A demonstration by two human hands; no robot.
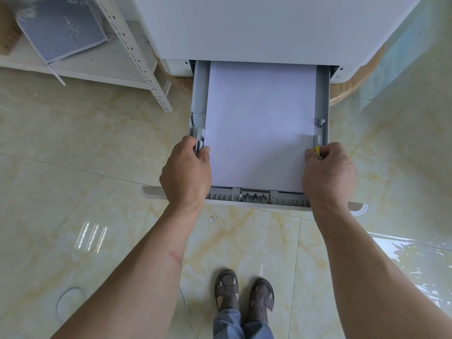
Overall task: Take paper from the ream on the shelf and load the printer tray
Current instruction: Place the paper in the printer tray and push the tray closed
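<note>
The grey printer tray [199, 94] is pulled out from under the white printer [256, 28]. A flat stack of white paper [259, 123] lies inside it, between the side guides. My left hand [187, 171] is closed on the left side guide [200, 139], thumb resting on the paper's left edge. My right hand [329, 173] pinches the right side guide with its yellow tab [316, 150] at the paper's right edge. A blue-grey paper ream [61, 28] leans on the shelf at the top left.
A white metal shelf [129, 45] stands left of the printer, its slotted post slanting to the floor. The printer sits on a round wooden stand [352, 86]. Glossy marble tiles surround me; a paper scrap [212, 218] lies under the tray front. My sandalled feet [244, 293] are below.
</note>
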